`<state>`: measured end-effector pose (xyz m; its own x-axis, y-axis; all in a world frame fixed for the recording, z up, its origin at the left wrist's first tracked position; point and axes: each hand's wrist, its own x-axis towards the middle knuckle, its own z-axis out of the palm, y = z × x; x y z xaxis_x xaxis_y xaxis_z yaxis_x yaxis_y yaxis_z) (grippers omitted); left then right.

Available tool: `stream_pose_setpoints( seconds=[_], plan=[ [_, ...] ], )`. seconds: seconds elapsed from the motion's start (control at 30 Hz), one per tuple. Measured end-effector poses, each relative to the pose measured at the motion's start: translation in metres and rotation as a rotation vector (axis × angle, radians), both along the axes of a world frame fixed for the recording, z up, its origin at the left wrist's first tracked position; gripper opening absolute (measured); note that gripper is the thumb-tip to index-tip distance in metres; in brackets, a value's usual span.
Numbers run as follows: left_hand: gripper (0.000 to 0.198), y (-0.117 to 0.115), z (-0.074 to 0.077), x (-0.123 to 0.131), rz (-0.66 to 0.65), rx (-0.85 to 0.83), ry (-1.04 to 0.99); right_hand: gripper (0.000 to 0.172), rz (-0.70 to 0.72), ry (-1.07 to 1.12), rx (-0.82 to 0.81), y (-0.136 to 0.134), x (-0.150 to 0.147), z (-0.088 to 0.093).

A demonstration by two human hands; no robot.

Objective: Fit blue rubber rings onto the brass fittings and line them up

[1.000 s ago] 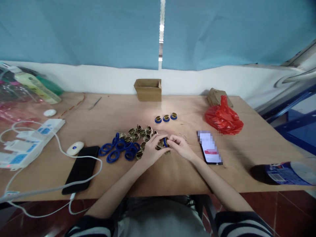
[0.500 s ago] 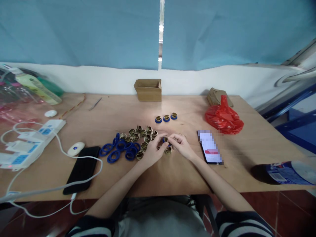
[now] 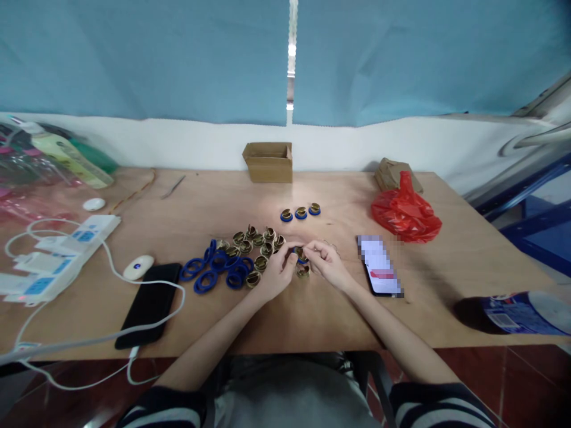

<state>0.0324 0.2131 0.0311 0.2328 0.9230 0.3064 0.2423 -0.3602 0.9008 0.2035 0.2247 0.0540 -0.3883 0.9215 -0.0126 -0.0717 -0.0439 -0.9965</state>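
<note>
Right now we've got both hands meeting at desk centre, fingertips pinched narrow on one small brass fitting with a blue ring on it. Left hand grips it from the left, right hand from the right, thumbs and forefingers closed on the part, other fingers curled. The part sits between the two sets of fingertips, lifted just off the desk; too small to tell how its axis runs or whether the ring is fully seated

Key relation: the part is dead centre between the hands, neither clearly nearer. The supply lies to the left: the brass fittings pile is just beyond and left of the left hand, and the loose blue rings are further left again, touching the pile's edge. So the left hand is the nearer one to both heaps. One more brass piece lies on the desk directly below the held part, just beside both hands

Three ringed fittings sit in a row beyond the hands, apart from the pile, slightly nearer the right hand

Elsewhere: a lit phone just right of the right hand, a dark phone with a white cable at left, a power strip, a red bag, a cardboard box at the back edge
</note>
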Motion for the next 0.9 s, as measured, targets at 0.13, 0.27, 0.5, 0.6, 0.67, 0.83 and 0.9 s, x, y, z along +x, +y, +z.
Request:
stream_pose_setpoints(
  seconds=[0.13, 0.27, 0.5, 0.6, 0.67, 0.83, 0.9],
  plan=[
    [0.029, 0.0, -0.004, 0.003, 0.002, -0.016, -0.077, 0.04, -0.053, 0.028, 0.005, -0.001, -0.002, -0.008],
    [0.026, -0.001, -0.009, 0.007, -0.015, -0.039, -0.192, 0.039, -0.102, 0.011, 0.029, 0.002, -0.003, -0.01],
    [0.035, 0.004, -0.016, 0.01, 0.046, -0.134, -0.328, 0.016, -0.197, -0.279, 0.415, -0.001, 0.008, -0.005],
    [0.026, 0.007, -0.016, 0.008, 0.09, -0.12, -0.311, 0.006, -0.101, -0.451, 0.649, -0.006, 0.012, -0.007],
    [0.026, 0.008, -0.015, 0.007, 0.122, -0.09, -0.28, 0.016, -0.044, -0.499, 0.707, -0.008, 0.013, -0.008],
    [0.031, 0.005, -0.005, 0.006, 0.157, 0.098, -0.124, 0.029, -0.095, -0.389, 0.617, -0.005, 0.012, -0.009],
    [0.031, 0.003, -0.001, 0.006, 0.209, 0.249, 0.009, 0.027, -0.156, -0.354, 0.593, -0.005, 0.012, -0.008]
  ],
)
